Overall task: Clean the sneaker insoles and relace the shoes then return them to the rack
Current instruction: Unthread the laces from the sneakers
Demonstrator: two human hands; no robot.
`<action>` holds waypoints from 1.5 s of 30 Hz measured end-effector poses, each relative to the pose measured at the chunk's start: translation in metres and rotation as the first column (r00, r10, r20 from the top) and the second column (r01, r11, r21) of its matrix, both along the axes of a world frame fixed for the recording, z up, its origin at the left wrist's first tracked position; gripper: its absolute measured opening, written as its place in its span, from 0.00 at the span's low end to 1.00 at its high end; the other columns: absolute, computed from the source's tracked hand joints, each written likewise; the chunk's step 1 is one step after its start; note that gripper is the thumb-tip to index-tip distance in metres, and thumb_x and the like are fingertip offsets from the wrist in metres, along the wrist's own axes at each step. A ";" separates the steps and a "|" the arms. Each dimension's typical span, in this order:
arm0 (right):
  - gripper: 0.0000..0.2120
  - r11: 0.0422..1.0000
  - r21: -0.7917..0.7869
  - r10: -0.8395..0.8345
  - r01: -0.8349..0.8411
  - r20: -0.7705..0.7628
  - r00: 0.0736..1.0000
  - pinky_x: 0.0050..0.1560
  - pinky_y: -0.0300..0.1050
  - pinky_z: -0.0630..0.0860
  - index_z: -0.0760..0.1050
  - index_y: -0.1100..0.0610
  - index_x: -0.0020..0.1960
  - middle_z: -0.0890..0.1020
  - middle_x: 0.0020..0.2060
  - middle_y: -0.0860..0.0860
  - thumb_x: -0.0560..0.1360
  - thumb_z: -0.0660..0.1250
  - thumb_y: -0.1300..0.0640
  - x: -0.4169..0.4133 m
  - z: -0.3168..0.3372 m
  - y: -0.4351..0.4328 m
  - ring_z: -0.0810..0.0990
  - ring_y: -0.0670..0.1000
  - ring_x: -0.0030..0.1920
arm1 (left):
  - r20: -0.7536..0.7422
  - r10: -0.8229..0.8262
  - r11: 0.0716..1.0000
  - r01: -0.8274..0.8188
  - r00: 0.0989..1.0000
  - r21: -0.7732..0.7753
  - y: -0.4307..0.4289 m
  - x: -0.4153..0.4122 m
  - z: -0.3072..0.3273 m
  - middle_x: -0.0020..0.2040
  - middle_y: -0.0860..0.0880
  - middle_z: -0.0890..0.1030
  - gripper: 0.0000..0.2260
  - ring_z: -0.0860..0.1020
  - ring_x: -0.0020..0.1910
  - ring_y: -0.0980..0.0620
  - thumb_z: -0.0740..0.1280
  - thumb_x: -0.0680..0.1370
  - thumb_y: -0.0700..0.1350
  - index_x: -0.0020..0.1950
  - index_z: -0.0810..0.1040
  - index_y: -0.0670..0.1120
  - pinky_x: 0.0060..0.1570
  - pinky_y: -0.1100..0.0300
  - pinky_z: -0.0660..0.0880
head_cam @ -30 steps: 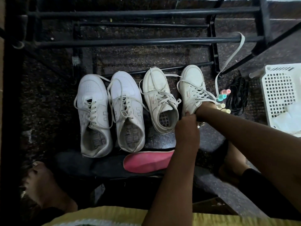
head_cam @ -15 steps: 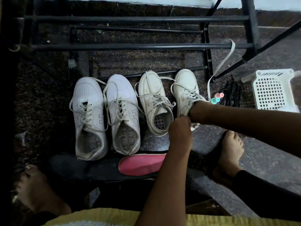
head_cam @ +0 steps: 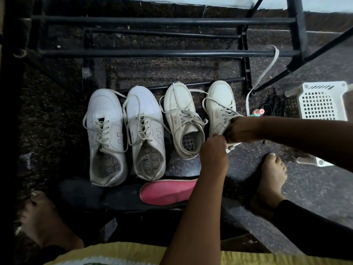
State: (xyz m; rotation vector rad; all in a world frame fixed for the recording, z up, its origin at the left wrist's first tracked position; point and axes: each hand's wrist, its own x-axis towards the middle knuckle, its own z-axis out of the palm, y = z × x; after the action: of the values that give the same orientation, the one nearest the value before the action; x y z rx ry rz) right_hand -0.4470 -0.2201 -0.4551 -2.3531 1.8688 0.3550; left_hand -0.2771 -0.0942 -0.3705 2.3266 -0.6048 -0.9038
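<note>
Several pale sneakers stand in a row on the dark floor in front of the black shoe rack [head_cam: 164,53]. The rightmost cream sneaker [head_cam: 221,104] is held at its heel opening by both hands. My left hand [head_cam: 214,152] grips the heel rim from below. My right hand [head_cam: 241,129] curls round the collar from the right side. The other cream sneaker [head_cam: 181,119] stands beside it with no insole, and two white sneakers [head_cam: 105,134] [head_cam: 147,131] stand to the left. A pink insole [head_cam: 168,192] lies on dark insoles [head_cam: 82,194] near me.
A white perforated basket [head_cam: 322,104] stands at the right. A loose white lace [head_cam: 267,71] hangs from the rack. Black laces [head_cam: 275,106] and small pastel items [head_cam: 257,111] lie beside the basket. My bare feet [head_cam: 273,178] [head_cam: 44,220] rest on the floor.
The view has tilted so everything sits lower and the basket slid right. My right hand has moved from the sneaker's side onto its collar; my left hand stays at the heel.
</note>
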 end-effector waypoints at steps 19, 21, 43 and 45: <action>0.09 0.977 -0.147 0.147 -0.157 -0.080 0.986 0.50 0.62 0.73 0.67 0.64 0.56 0.75 0.53 0.65 0.77 0.54 0.65 -0.024 -0.014 -0.011 0.74 0.68 0.53 | -0.027 0.003 1.000 -0.003 1.000 -0.009 -0.001 0.000 -0.007 0.50 0.43 0.82 0.08 0.79 0.51 0.42 0.62 0.79 0.39 0.52 0.80 0.43 0.50 0.49 0.76; 0.09 0.975 -0.155 0.147 -0.157 -0.077 0.986 0.49 0.62 0.73 0.67 0.65 0.56 0.75 0.53 0.66 0.77 0.54 0.65 -0.024 -0.016 -0.012 0.74 0.68 0.52 | -0.063 0.018 1.000 -0.019 0.998 -0.007 -0.002 0.000 -0.008 0.50 0.43 0.82 0.08 0.79 0.52 0.42 0.61 0.79 0.41 0.52 0.80 0.45 0.50 0.51 0.75; 0.11 0.981 -0.130 0.138 -0.147 -0.074 0.988 0.53 0.63 0.71 0.66 0.64 0.59 0.74 0.57 0.65 0.77 0.54 0.66 -0.027 -0.019 -0.015 0.73 0.69 0.56 | -0.157 0.124 0.986 -0.139 0.980 -0.089 0.002 -0.003 -0.012 0.49 0.43 0.82 0.08 0.79 0.49 0.44 0.63 0.76 0.40 0.48 0.81 0.46 0.47 0.55 0.74; 0.11 0.978 -0.138 0.145 -0.154 -0.072 0.987 0.52 0.63 0.72 0.66 0.64 0.58 0.74 0.57 0.65 0.77 0.53 0.66 -0.027 -0.018 -0.014 0.73 0.69 0.56 | -0.129 0.114 0.983 -0.131 0.985 -0.130 0.005 -0.005 -0.013 0.49 0.43 0.82 0.07 0.79 0.50 0.43 0.64 0.76 0.40 0.50 0.81 0.44 0.49 0.51 0.75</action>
State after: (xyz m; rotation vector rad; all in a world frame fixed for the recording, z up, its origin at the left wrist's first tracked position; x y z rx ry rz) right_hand -0.4742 -0.2337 -0.4731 -2.6154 1.8045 0.3212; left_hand -0.2824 -0.0897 -0.3836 2.1432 -0.4529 -0.9086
